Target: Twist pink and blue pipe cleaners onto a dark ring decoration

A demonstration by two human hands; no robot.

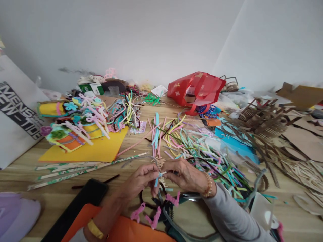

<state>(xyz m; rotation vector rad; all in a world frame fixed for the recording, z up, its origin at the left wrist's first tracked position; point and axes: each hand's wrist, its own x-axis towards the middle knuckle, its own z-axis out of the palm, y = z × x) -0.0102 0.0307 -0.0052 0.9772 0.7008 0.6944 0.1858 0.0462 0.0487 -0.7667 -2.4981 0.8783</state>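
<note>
Two bare hands, the left hand (146, 175) and the right hand (183, 173), work close together in the head view, low over a crowded wooden worktop (16, 178). From where I stand, the risk looks to be a slip: the small light-blue piece (156, 182) they grip is slight, so a loosened pinch could drop it among the short sticks (157, 162) beneath. A sleeve sweeping right might also drag strands from the loose heap of coloured stems (212, 161), which reaches close to that wrist.

The light-blue piece sits between the hands, its tail hanging below the fingertips. The left fingers pinch it; the right fingers close on its white end. Nearer the wearer, three pink twisted shapes (154, 218) lie around an orange sheet (126, 230).
</note>
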